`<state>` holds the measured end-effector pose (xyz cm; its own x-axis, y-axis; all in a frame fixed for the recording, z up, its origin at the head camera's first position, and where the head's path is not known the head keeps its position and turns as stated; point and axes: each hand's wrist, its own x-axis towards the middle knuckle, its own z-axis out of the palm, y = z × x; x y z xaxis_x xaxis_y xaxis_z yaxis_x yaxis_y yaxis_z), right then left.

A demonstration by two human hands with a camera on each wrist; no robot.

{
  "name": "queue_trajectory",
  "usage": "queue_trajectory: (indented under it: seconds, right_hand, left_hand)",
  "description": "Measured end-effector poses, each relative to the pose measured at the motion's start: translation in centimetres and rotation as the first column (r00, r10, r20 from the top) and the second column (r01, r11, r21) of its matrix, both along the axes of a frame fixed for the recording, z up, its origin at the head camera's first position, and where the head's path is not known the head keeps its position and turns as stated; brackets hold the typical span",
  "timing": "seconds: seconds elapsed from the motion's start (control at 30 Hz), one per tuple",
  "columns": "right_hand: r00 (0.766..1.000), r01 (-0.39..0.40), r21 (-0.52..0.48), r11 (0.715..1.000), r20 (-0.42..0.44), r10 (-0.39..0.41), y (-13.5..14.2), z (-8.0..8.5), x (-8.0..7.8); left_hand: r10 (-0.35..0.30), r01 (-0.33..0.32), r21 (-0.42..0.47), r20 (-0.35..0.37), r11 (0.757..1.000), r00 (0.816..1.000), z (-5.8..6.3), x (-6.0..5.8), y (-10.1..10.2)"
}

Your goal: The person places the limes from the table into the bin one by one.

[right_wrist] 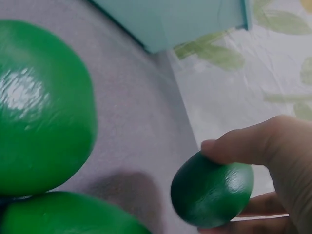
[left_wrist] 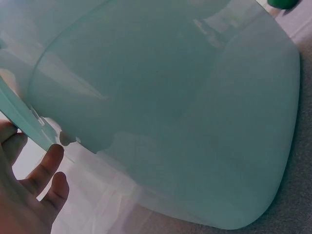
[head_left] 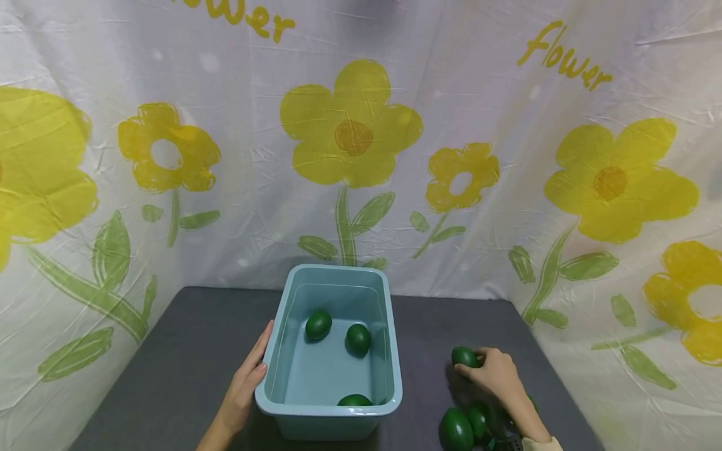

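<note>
A light-blue plastic bin [head_left: 327, 412] stands at the middle of the table, with 3 glossy dark-green, egg-shaped, avocado-like fruits inside, one of them a fruit [head_left: 318, 325] near its far left. My left hand [head_left: 241, 393] rests along the outside of the bin's left wall, fingers mostly straight; the left wrist view shows its fingertips at the rim [left_wrist: 22, 117]. To the right of the bin, my right hand [head_left: 496, 376] pinches another green fruit [right_wrist: 212, 190] between thumb and fingers. Nearer me lie more such fruits, including a large one [head_left: 456, 430], partly cut off by the frame.
The dark grey table [head_left: 225, 313] runs back to a white cloth [head_left: 237, 244] printed with yellow flowers, which also hangs on both sides. A dark object [head_left: 510, 443] shows at my right wrist.
</note>
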<state>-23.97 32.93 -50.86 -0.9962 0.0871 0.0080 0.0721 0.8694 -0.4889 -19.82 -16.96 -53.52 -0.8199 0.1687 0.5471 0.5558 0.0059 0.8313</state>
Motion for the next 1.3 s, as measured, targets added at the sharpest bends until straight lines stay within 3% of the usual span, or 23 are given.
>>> queue_trajectory:
  seconds: [0.17,0.5,0.7,0.93,1.3]
  right_hand:
    - [0.999,0.026,-0.091,0.995,-0.026,-0.028,-0.2,0.7,0.1]
    - [0.991,0.123,-0.253,0.96,-0.018,-0.132,-0.6,2.0,0.2]
    - [0.982,0.168,-0.373,0.913,-0.017,-0.187,-0.9,2.5,0.5]
    - [0.983,0.155,-0.544,0.825,-0.001,-0.185,-1.7,2.6,0.5]
    - [0.978,0.125,-0.597,0.792,-0.06,-0.199,-2.6,3.0,0.6]
  left_hand:
    - [0.008,-0.008,-0.001,0.008,1.0,1.0,0.1,0.0,0.0]
    - [0.022,-0.022,-0.005,0.025,1.0,0.999,0.1,0.1,0.1]
    - [0.022,-0.022,-0.006,0.03,1.0,0.999,0.2,0.1,0.1]
    - [0.005,-0.005,-0.007,-0.004,1.0,1.0,0.1,-0.1,-0.1]
    - [-0.004,0.004,-0.005,0.018,1.0,1.0,-0.1,-0.1,0.0]
